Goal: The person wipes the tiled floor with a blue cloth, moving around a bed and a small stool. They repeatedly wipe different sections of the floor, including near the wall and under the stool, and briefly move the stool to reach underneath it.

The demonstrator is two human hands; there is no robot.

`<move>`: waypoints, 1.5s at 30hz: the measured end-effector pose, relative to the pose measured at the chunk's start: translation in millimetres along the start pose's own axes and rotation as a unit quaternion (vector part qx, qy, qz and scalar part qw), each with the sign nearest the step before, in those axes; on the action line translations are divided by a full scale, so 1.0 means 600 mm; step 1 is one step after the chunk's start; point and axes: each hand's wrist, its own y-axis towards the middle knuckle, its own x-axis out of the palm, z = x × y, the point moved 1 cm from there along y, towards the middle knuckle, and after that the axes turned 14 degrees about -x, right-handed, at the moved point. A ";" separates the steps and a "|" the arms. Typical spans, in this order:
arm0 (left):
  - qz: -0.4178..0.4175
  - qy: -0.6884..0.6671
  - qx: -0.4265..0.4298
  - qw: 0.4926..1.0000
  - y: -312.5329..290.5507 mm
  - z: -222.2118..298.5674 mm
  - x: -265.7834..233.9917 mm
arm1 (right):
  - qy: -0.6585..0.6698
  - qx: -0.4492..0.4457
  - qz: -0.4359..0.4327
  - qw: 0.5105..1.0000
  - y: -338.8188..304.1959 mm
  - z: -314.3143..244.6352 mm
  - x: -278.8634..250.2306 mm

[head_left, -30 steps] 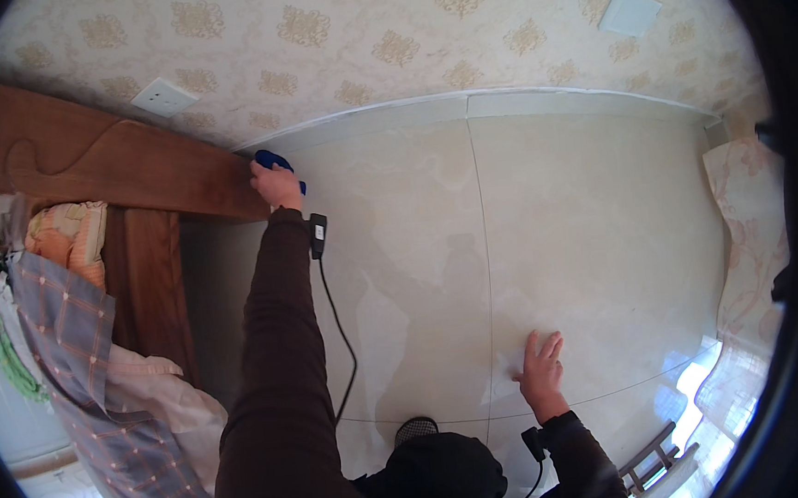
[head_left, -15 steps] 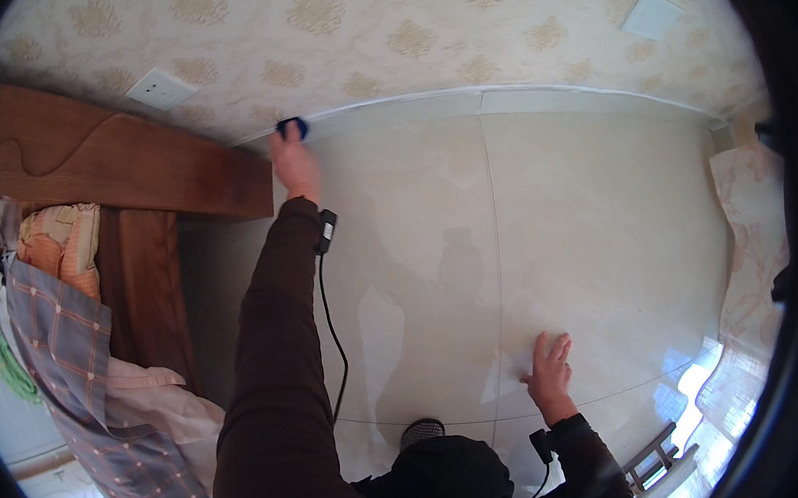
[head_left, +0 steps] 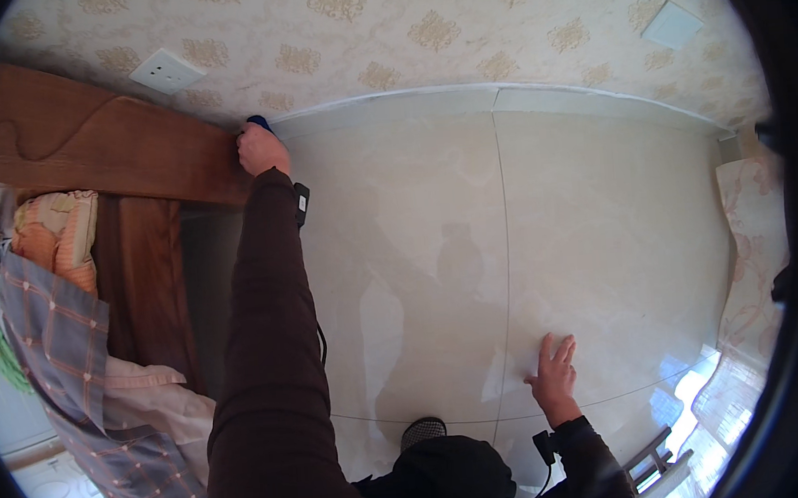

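My left hand (head_left: 264, 150) reaches far forward to the corner where a wooden furniture end meets the wall. Its fingers are closed round a small dark blue object (head_left: 261, 122), mostly hidden by the hand, so its kind does not show. The blue thing is up against the left end of the pale baseboard (head_left: 389, 108). Lower right, my right hand (head_left: 553, 377) has its fingers stretched apart over the light floor tiles (head_left: 592, 235) and holds nothing.
A brown wooden bed frame (head_left: 96, 145) with a thin cord stands left. Plaid cloth (head_left: 58, 338) and an orange cushion (head_left: 58, 236) lie beside it. A white socket (head_left: 166, 72) and a square white plate (head_left: 672, 24) sit on the patterned wall. A curtain (head_left: 751, 234) hangs right.
My left hand has moved left with the blue object, along the baseboard to the wooden furniture's end. My right hand stays in much the same place on the right.
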 end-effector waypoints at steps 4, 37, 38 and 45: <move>-0.046 0.016 0.008 0.999 0.041 -0.022 0.036 | 0.007 -0.017 0.008 1.000 0.000 0.000 -0.004; -0.061 -0.080 0.530 0.842 -0.443 0.402 -0.019 | -0.051 -0.013 0.095 0.994 -0.017 0.019 0.009; -0.047 -0.074 0.527 0.845 -0.415 0.362 -0.006 | -0.053 -0.015 0.102 0.993 -0.018 0.019 0.009; -0.147 0.145 0.390 0.897 -0.330 0.069 -0.046 | -0.058 -0.015 0.147 0.987 -0.018 0.019 0.017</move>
